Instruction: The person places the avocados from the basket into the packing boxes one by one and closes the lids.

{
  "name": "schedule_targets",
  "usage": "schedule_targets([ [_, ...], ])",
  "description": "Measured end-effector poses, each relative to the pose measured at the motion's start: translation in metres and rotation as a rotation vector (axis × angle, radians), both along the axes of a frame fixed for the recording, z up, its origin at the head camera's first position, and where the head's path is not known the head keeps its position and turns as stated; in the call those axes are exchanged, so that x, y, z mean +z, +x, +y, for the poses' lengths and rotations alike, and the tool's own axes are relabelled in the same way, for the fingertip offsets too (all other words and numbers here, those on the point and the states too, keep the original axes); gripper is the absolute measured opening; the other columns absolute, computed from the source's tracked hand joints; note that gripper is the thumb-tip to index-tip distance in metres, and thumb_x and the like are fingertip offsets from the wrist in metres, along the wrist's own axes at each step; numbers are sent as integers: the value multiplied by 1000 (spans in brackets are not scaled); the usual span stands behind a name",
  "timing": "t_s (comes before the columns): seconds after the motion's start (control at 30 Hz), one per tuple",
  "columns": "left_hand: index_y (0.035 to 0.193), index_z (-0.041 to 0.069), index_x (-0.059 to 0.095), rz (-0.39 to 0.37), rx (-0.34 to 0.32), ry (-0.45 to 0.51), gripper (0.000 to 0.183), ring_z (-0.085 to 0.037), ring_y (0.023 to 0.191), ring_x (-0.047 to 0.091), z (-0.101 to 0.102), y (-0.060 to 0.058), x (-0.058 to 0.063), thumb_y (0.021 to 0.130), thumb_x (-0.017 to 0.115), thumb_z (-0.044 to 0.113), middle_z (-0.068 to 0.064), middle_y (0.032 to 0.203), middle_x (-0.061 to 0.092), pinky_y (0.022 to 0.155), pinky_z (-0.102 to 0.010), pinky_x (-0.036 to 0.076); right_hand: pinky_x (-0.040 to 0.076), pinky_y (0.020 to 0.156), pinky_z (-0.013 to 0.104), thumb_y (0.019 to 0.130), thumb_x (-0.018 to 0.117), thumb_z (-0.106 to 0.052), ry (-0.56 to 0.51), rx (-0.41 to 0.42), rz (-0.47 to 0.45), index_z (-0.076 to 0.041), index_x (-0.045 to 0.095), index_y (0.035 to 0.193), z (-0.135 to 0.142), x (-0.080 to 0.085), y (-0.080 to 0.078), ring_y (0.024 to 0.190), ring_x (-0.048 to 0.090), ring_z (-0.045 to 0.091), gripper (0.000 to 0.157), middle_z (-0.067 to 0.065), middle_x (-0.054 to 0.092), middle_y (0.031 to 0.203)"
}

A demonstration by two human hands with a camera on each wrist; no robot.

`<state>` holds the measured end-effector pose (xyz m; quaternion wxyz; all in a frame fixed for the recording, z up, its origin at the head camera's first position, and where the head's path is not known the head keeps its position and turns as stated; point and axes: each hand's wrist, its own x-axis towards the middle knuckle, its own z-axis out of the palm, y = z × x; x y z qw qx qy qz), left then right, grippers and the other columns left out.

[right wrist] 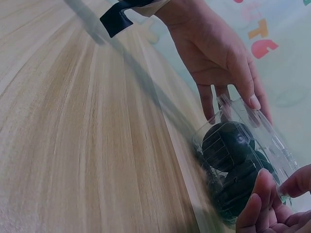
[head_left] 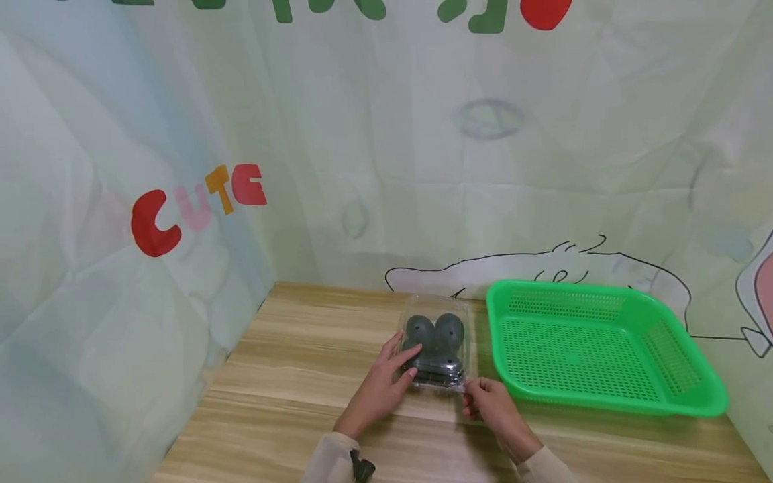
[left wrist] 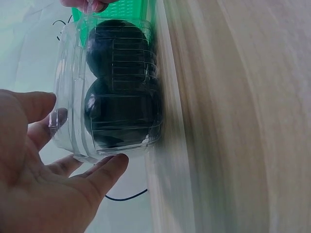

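A clear plastic clamshell box (head_left: 436, 305) lies on the wooden table, holding several dark, egg-shaped fruits (head_left: 449, 332) that look like avocados. My left hand (head_left: 377, 389) rests on the box's left side, its fairly straight fingers spread over the lid and side wall. In the left wrist view, the left hand's (left wrist: 53, 170) thumb touches the lid edge and other fingers lie along the end wall. At the box's near right corner, my right hand (head_left: 492, 406) pinches the rim. The right wrist view shows the right hand's (right wrist: 277, 204) thumb and forefinger at that plastic edge.
To the right of the box stands a green plastic basket (head_left: 574, 396) with perforated sides and floor. A printed cloth backdrop (head_left: 386, 154) hangs behind and to the left of the table (head_left: 290, 402).
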<state>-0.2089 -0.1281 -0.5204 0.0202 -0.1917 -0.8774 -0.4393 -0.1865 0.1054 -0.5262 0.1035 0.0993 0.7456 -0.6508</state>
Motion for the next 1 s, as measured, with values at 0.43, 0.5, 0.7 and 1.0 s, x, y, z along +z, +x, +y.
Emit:
schedule_targets([
  [0.43,148,21,54,-4,8,-23,44,-42,147,35,0,1,4,105,57,25,-14,168,19,115,-57,36,57,65,29,104,53,-17,58,11,42,4,61,88,1,3,2,67,62,17,27,11,63,78],
  [0.5,149,23,54,-11,14,-44,45,-41,148,34,0,1,5,104,58,25,-13,169,18,116,-57,35,58,66,29,104,53,-17,87,16,55,4,61,88,1,3,4,67,62,18,27,11,63,77],
  [0.7,149,22,54,3,22,-93,47,-44,148,31,2,2,8,103,60,28,-14,168,19,113,-61,37,60,67,32,102,58,-16,207,52,131,5,64,97,4,8,8,70,67,20,22,12,64,81],
  [1.0,152,20,50,15,24,-163,53,-41,151,26,2,0,12,102,61,36,-15,168,18,112,-63,37,52,58,30,98,64,-19,535,118,272,6,67,111,7,22,13,67,60,14,29,6,68,81],
])
